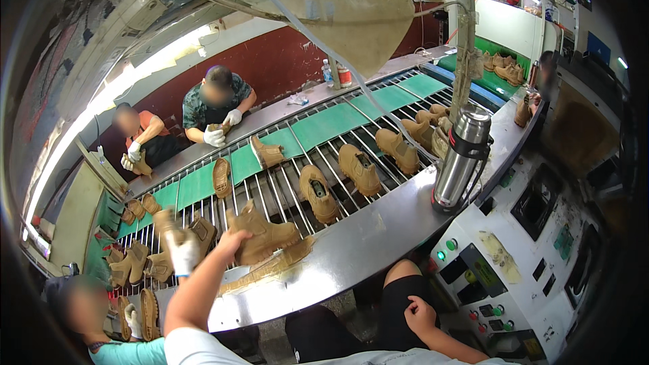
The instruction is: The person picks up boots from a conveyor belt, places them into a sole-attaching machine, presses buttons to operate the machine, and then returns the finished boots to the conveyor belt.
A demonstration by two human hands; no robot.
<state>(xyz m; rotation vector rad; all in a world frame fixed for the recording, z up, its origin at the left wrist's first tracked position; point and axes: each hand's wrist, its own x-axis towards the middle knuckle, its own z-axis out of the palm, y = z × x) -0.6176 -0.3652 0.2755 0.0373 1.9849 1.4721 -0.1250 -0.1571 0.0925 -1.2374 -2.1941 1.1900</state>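
My left hand [234, 242] is closed on the heel end of a tan ankle boot [265, 235], just above the near edge of a roller conveyor [280, 192]. The boot's toe points right, over a strip of brown tape on the metal ledge [358, 236]. My bare right hand [420, 313] is loosely curled by my thigh, with nothing visible in it. Beside my left forearm, a co-worker's white-gloved hand [184, 251] grips another tan boot [162, 224]. Several tan shoes stand on the conveyor, among them one boot [318, 192] close to the ledge.
A steel flask [461, 159] stands on the ledge at right, near a post [464, 47]. Below it is a control panel [487, 284] with lit buttons. Green mats [328, 124] lie along the rollers. Two people work across the conveyor; another [84, 311] sits at lower left.
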